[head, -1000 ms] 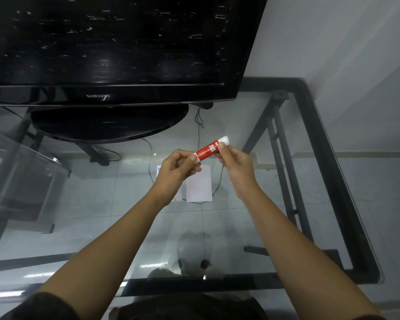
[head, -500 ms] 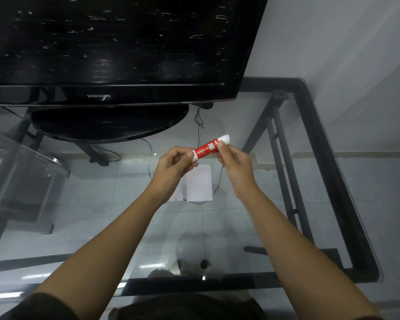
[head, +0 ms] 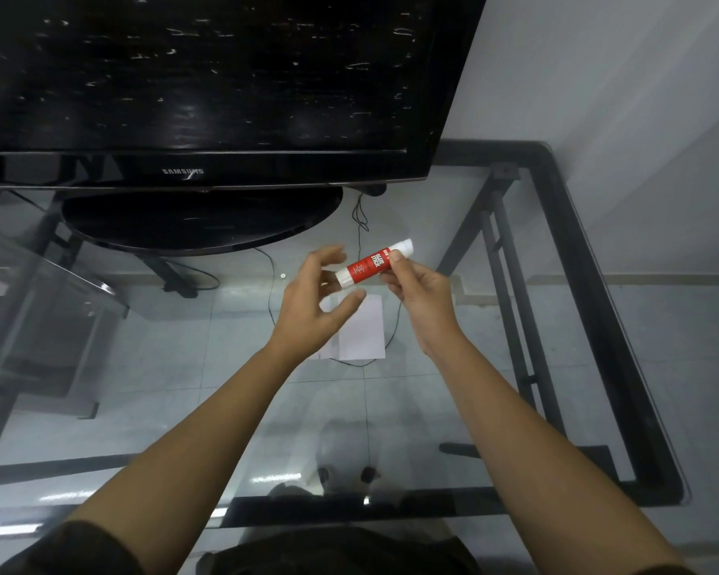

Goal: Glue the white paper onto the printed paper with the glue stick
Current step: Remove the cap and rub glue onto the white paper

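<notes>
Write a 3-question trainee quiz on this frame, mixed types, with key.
1. True or false: the left hand grips the glue stick.
2. The papers lie: A) on the glass table B) in the right hand C) on the TV.
3. Fill in: the glue stick's label is ___ .

Key: 1 false, its fingers are spread open beside the stick. 2 A. 3 red.

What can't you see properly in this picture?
- Head view: the printed paper is almost wholly hidden behind the left hand; its print is unreadable.
- The glue stick near end sits by blurred left fingers, so cap on or off is unclear.
- The white paper is partly covered.
</notes>
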{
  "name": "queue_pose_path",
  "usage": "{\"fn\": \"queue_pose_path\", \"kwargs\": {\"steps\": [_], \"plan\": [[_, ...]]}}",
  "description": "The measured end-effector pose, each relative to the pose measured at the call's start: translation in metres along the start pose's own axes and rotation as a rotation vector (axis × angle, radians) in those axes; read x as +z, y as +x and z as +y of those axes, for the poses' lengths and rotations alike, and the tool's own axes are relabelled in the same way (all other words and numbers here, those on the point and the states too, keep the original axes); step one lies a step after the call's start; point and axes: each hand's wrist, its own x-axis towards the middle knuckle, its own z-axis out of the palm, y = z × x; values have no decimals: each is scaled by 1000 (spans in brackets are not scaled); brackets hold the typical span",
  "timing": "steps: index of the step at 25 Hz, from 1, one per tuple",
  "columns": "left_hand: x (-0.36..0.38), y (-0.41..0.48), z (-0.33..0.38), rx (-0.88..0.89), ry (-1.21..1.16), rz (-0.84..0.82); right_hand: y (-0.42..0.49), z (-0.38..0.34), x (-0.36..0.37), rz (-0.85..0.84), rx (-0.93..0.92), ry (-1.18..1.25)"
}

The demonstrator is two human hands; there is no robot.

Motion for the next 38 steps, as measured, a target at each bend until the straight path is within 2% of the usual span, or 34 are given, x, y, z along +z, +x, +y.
{"fn": "queue_pose_path", "kwargs": {"steps": [1,4,6,9,12,16,20,22,24,25,28,30,32,34,38], "plan": [[0,-1,3,-122,-101,-27,0,0,0,-25,-17,-19],[-1,1,0,-298,-368,34,2,9,-4,-120,-113,-229],[-4,-1,-2,-401,-552,76,3,25,-12,-190,-189,-603],[-5,-7,-12,-564,-620,116,-4,62,-21,-383,-272,-1160],[-7,-10,-21,-687,-802,144,-10,90,-27,-519,-292,-1420],[-9,-11,-27,-769,-1011,234,-17,106,-36,-536,-333,-1495],[-3,-10,-35,-970,-1300,342,-26,111,-43,-495,-402,-1391],[3,-8,-39,-1016,-1343,391,-24,108,-43,-451,-391,-1308],[9,-7,-42,-995,-1248,384,-21,106,-43,-418,-345,-1238],[12,-7,-42,-950,-1122,345,-20,106,-44,-412,-331,-1224],[13,-18,-42,-735,-473,72,-16,105,-47,-412,-316,-1233],[7,-27,-42,-428,-125,-131,-14,103,-48,-421,-326,-1248],[2,-35,-42,-83,104,-296,-13,101,-50,-429,-329,-1256],[-2,-41,-43,38,212,-418,-12,99,-51,-433,-313,-1248],[-3,-44,-46,14,242,-536,-14,97,-51,-430,-281,-1227]]}}
